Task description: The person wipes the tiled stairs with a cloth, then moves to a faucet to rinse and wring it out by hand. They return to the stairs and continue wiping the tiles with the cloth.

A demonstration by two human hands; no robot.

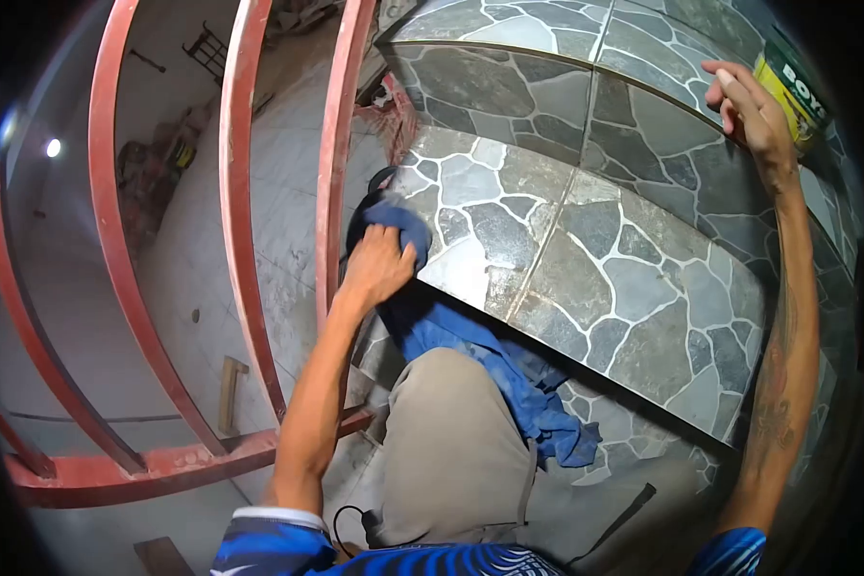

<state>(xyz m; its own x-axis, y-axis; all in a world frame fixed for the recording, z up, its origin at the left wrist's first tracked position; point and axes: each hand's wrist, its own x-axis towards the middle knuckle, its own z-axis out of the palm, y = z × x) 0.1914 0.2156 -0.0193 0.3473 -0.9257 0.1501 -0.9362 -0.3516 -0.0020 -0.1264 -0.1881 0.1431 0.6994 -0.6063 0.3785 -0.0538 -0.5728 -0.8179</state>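
My left hand [379, 264] is closed on a bunched blue-grey cloth [409, 227] at the left end of a stone-patterned tiled step [605, 259]. A dark rounded thing shows partly behind that cloth, beside the red railing. My right hand [754, 110] is raised at the edge of the step above, its fingers loosely bent and apart with nothing visible in them. Just beyond it stands a green and yellow can [795, 91] with white lettering, partly covered by the hand. Another blue cloth [547, 422] lies crumpled below the step's front edge, next to my knee.
Curved red metal bars [240, 192] rise along the left, joined to a red bottom rail [192, 466]. Beyond them lies a lower grey floor [187, 278]. A higher tiled step [509, 24] runs across the top. My bent knee [451, 432] is close to the step.
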